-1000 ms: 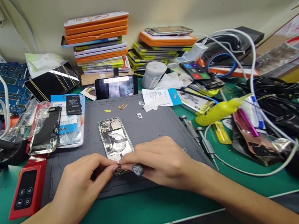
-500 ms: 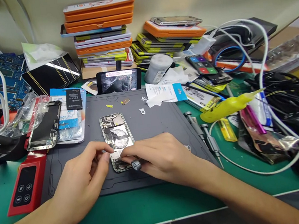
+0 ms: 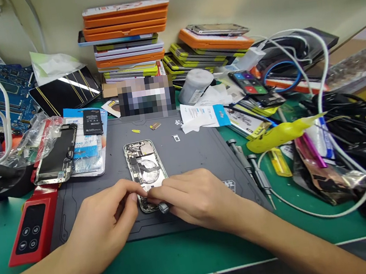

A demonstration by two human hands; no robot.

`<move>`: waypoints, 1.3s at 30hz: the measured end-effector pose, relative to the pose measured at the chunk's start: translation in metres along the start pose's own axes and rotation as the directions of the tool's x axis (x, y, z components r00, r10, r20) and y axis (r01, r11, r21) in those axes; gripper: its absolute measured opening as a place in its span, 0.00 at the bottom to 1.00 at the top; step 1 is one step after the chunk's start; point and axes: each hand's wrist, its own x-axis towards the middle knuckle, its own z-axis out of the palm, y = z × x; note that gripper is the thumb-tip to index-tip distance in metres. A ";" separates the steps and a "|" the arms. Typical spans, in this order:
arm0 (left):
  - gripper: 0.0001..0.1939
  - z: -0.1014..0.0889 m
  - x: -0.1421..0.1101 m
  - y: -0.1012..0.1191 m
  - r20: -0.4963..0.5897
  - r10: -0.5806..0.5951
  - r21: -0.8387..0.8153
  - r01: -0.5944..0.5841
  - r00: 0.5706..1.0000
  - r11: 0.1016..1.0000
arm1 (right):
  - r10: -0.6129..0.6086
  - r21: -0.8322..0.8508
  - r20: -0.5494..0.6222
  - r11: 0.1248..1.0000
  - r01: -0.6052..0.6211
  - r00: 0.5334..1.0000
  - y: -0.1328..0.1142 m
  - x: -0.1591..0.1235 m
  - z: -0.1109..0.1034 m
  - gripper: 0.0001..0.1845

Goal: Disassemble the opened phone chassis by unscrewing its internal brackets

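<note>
An opened phone (image 3: 147, 162) lies on the grey work mat (image 3: 192, 154), its boards and metal parts exposed. My left hand (image 3: 110, 215) is at its lower left edge, index fingertip over the frame and thumb against the side. Pinched fingers of my right hand (image 3: 194, 196) hang over the lower right part of the phone. From under them sticks the round grey end of a screwdriver (image 3: 163, 207), whose tip is hidden. Above the phone on the mat lie a small SIM tray (image 3: 176, 138), a yellow scrap (image 3: 136, 131) and a gold flex piece (image 3: 155, 126).
A removed phone screen (image 3: 56, 154) and a black battery (image 3: 92, 122) lie to the left, above a red device (image 3: 32, 230). Several screwdrivers (image 3: 260, 176), a yellow bottle (image 3: 278, 135) and tangled cables (image 3: 349, 132) crowd the right. Orange cases (image 3: 125, 29) are stacked behind.
My left fingers lifted off the phone's lower end, parted, then came back to its edge. My right hand stays over the phone with the screwdriver, whose end has shifted slightly. The camera view moved a little.
</note>
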 end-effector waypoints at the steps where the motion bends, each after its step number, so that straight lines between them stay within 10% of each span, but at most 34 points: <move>1: 0.13 0.000 0.000 0.000 0.000 -0.003 0.000 0.003 1.000 1.000 | -0.002 -0.012 -0.003 1.000 0.002 1.000 0.000 0.000 0.000 0.16; 7: 0.13 0.000 0.000 0.001 0.004 -0.001 0.004 0.001 1.000 1.000 | 0.008 0.011 -0.004 1.000 -0.008 1.000 0.000 -0.001 -0.001 0.16; 10: 0.13 -0.001 -0.001 0.000 0.017 -0.011 -0.001 0.011 1.000 1.000 | 0.220 0.197 -0.077 0.959 -0.202 0.972 0.001 0.001 -0.009 0.13; 13: 0.14 -0.002 -0.003 -0.002 0.048 -0.053 -0.010 0.054 0.997 0.999 | 0.581 0.416 -0.185 0.777 -0.472 0.793 0.008 0.004 -0.017 0.19; 16: 0.15 -0.002 -0.003 -0.004 0.055 -0.078 -0.022 0.080 0.995 0.997 | 0.692 0.584 -0.222 0.658 -0.475 0.686 0.021 0.006 -0.014 0.25; 26: 0.18 -0.005 -0.002 0.000 0.040 -0.061 -0.048 0.063 0.997 0.997 | 0.639 0.067 -0.205 0.765 -0.641 0.741 0.041 0.000 -0.015 0.24; 33: 0.17 -0.003 -0.001 -0.004 0.064 -0.069 -0.044 0.072 0.996 0.996 | 0.740 0.602 -0.268 0.629 -0.492 0.617 0.049 0.003 -0.009 0.27; 39: 0.17 0.004 -0.003 -0.017 0.000 -0.088 -0.066 0.088 0.996 0.994 | 0.745 0.633 -0.228 0.603 -0.486 0.627 0.051 0.003 0.000 0.17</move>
